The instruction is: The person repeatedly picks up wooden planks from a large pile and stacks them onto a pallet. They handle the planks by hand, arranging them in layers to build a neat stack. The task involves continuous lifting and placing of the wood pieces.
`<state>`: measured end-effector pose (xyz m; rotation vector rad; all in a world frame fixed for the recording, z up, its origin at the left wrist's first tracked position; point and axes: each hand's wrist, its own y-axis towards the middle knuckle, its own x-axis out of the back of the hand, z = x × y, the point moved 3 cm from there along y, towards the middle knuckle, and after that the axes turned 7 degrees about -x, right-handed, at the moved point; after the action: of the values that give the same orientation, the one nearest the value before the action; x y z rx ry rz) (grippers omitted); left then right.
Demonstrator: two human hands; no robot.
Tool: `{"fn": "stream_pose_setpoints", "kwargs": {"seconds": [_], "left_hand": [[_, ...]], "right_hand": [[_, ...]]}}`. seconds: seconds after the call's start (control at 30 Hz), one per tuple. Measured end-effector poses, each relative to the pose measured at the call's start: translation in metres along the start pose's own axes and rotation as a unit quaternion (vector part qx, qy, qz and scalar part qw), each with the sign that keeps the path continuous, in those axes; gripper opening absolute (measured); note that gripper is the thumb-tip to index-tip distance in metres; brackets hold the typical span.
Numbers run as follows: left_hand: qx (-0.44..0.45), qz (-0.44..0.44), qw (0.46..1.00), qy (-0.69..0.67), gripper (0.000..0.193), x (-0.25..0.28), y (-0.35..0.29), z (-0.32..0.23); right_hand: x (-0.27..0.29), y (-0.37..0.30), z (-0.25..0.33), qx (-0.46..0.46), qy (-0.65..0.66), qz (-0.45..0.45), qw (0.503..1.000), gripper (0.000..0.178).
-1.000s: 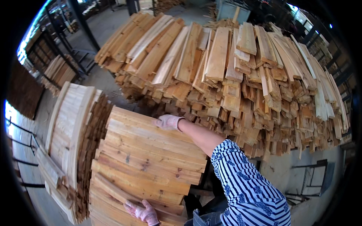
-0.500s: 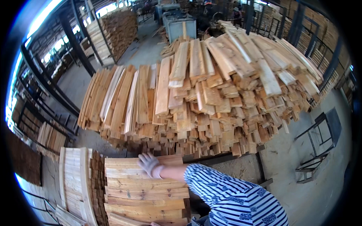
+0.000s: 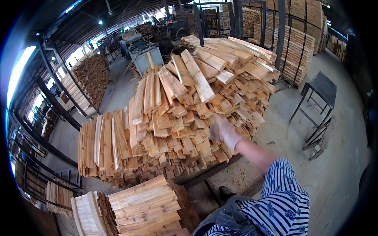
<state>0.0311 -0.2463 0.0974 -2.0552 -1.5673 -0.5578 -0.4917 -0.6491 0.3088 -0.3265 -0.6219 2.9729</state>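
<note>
My right hand (image 3: 225,133), in a pale glove and blurred by motion, reaches over the front right side of a big heap of wooden boards (image 3: 169,133). Its fingers look loosely apart with no board between them; whether they touch the heap I cannot tell. Below, close to my body, lies a neat stack of planks (image 3: 145,206), laid side by side in layers. A sliver of my left hand (image 3: 183,232) shows at the lower edge beside this stack, its fingers hidden.
Left of the neat stack stands another stack of paler boards (image 3: 88,214). A dark metal stand (image 3: 321,88) is on the floor at the right. The heap rests on a dark metal frame (image 3: 210,171). Behind it are a grey-blue machine (image 3: 147,59) and tall lumber stacks (image 3: 88,80).
My right hand has left the top of the neat plank stack and moved right and forward to the board heap. The view has turned to the right.
</note>
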Motion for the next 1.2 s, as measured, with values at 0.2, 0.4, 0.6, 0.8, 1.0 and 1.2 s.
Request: {"fn": "stream_pose_setpoints", "kwargs": {"seconds": [0.2, 0.4, 0.6, 0.8, 1.0, 1.2], "left_hand": [[-0.110, 0.168, 0.882, -0.427, 0.064, -0.044, -0.041, -0.158], [-0.114, 0.404, 0.744, -0.519, 0.054, -0.110, -0.148, -0.342], [-0.167, 0.428, 0.765, -0.451, 0.061, -0.158, -0.239, -0.436], [-0.093, 0.628, 0.470, -0.614, 0.077, -0.210, -0.295, -0.479], [-0.228, 0.436, 0.733, -0.469, 0.075, -0.189, -0.303, -0.458], [-0.201, 0.317, 0.789, -0.486, 0.069, -0.148, -0.262, -0.430]], "right_hand": [[-0.001, 0.038, 0.128, -0.038, 0.234, 0.089, 0.967, 0.064], [0.014, 0.008, 0.112, 0.021, 0.033, 0.259, 0.965, 0.034], [0.059, -0.066, 0.045, 0.236, -0.240, 0.201, 0.920, 0.081], [0.036, -0.088, -0.008, 0.405, -0.369, 0.173, 0.818, 0.068], [0.056, -0.070, -0.015, 0.371, -0.369, 0.410, 0.747, 0.074], [0.080, 0.017, 0.239, 0.475, -0.510, 0.017, 0.717, 0.049]]}}
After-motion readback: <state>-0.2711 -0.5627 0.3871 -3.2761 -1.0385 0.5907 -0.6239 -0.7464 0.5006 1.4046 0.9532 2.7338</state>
